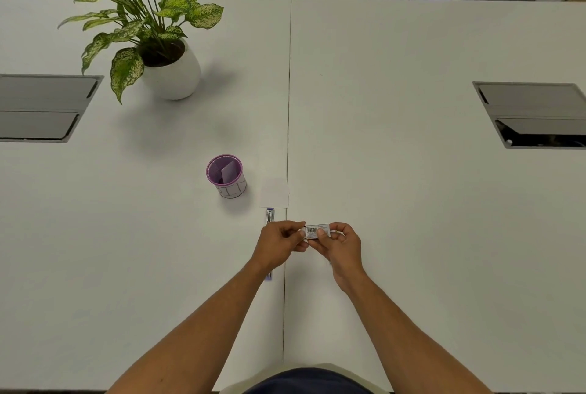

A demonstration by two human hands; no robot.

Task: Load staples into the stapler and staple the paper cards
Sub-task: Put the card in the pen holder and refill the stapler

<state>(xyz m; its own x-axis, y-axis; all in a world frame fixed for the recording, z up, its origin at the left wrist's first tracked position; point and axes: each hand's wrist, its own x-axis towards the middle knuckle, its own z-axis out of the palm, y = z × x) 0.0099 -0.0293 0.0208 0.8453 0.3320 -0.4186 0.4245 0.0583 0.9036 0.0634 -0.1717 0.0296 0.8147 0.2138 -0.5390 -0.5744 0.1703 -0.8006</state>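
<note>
White staple box (315, 232) lies crosswise, pinched between left hand (279, 243) and right hand (341, 246). Stapler (270, 215) lies beneath the left hand, long axis pointing away toward the cards (274, 193).

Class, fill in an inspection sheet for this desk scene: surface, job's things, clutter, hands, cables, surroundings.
Surface: white table, seam down the middle.
Job's things: staple box held above the table; stapler lying under the left hand, partly hidden; paper cards flat beyond it.
Clutter: purple cup holding paper; potted plant.
Hands: left hand and right hand both pinch the box.
Cables: nothing seen.
Surroundings: cable hatches in the table, blue wall behind.
</note>
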